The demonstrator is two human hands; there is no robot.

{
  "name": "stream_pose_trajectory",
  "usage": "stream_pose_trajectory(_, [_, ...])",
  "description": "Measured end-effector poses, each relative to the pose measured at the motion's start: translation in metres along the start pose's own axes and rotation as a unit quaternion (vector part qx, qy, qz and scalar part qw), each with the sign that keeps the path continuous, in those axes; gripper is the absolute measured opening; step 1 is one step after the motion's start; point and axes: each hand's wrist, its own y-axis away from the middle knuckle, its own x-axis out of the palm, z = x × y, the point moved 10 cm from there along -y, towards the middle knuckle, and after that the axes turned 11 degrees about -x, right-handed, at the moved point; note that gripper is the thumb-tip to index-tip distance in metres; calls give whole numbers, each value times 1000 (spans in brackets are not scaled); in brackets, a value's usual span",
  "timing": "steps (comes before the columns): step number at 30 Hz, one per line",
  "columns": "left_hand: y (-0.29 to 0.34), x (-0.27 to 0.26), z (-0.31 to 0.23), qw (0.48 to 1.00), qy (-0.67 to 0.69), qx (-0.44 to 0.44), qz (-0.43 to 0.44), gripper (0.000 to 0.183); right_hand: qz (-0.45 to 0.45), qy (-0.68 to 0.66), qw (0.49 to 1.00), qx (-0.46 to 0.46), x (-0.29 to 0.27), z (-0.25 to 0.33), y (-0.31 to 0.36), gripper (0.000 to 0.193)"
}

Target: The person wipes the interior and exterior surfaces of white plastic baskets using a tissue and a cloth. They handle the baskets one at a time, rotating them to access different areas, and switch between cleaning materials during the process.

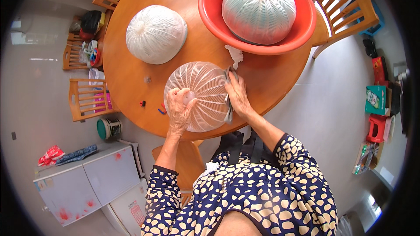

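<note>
A pinkish, see-through slatted dome food cover stands on the round wooden table right in front of me. My left hand lies on its top, fingers curled round the round knob. With my right hand I press a grey cloth against the cover's right side; part of the cloth is hidden under the fingers. A white dome cover sits farther back on the left. Another, whitish-green dome cover rests inside a big red basin at the far right.
A crumpled white piece lies between basin and cover. Small red and blue bits and a little dark-red item lie left of my left hand. Wooden chairs surround the table; a white cabinet stands at the lower left.
</note>
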Motion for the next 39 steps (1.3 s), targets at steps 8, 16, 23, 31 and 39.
stream_pose_trajectory(8, [0, 4, 3, 999, 7, 33, 14, 46, -17, 195, 946, -258, 4, 111, 54, 48])
stream_pose_trajectory(16, [-7, 5, -3, 983, 23, 104, 147, 53, 7, 240, 925, -293, 31, 127, -44, 30])
stream_pose_trajectory(23, [-5, 8, 1, 985, 31, 124, 112, 50, -80, 370, 886, -268, 21, 153, 21, 41])
stream_pose_trajectory(31, [-6, 9, 2, 979, 57, 144, 132, 48, -32, 434, 850, -297, 83, 150, 132, 41])
stream_pose_trajectory(39, [-18, -5, 2, 939, 102, 247, 214, 32, -157, 324, 901, -240, 34, 126, 117, 47])
